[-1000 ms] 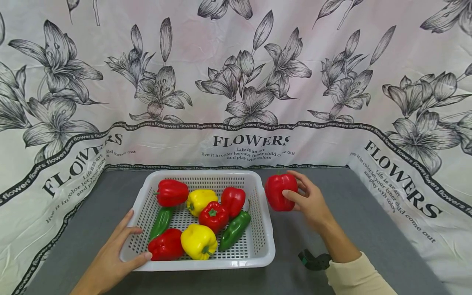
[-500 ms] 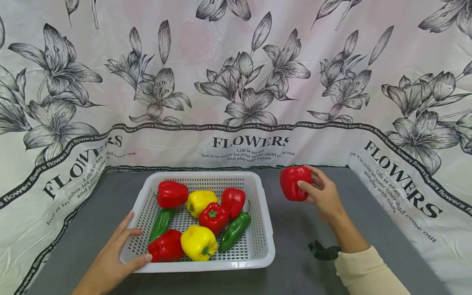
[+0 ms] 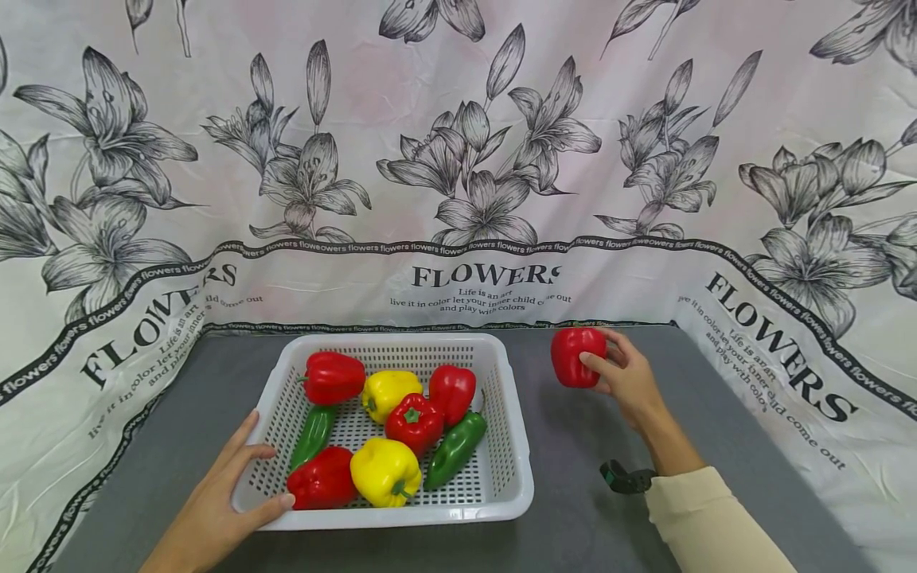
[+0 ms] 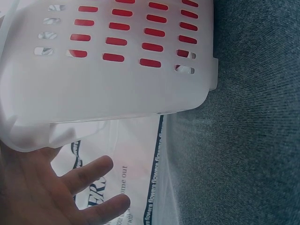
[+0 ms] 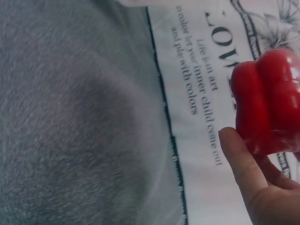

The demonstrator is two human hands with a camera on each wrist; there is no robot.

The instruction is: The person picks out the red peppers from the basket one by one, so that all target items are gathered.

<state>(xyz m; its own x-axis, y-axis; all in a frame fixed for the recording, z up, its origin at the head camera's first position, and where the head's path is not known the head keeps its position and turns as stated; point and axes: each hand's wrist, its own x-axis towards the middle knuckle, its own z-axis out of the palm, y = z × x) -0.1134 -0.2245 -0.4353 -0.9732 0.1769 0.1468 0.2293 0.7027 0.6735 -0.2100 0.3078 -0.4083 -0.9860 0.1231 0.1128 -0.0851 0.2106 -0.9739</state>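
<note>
My left hand [image 3: 215,485] rests on the near left corner of a white perforated plastic basket [image 3: 401,517]. Its thumb lies on the rim and its visible fingers are spread, fairly straight; two reach past the wall in the left wrist view. To the right of the basket, my right hand [image 3: 623,382] holds a red bell pepper [image 3: 569,358] between thumb and fingers. In the right wrist view, that bell pepper [image 5: 272,103] appears raised off the grey table. The basket holds several red bell peppers [image 3: 414,423], yellow bell peppers [image 3: 387,471] and long green peppers [image 3: 455,450].
A grey cloth surface [image 3: 559,509] lies under the basket. White fabric with printed flowers [image 3: 487,199] hangs behind and along both sides. A small black device [image 3: 625,477] shows beside the right wrist, near the sleeve [image 3: 709,509].
My right hand has carried the red bell pepper rightward and away from the basket, then slowed; the pepper's top has tipped so its stem no longer shows. The left hand and basket stay put.
</note>
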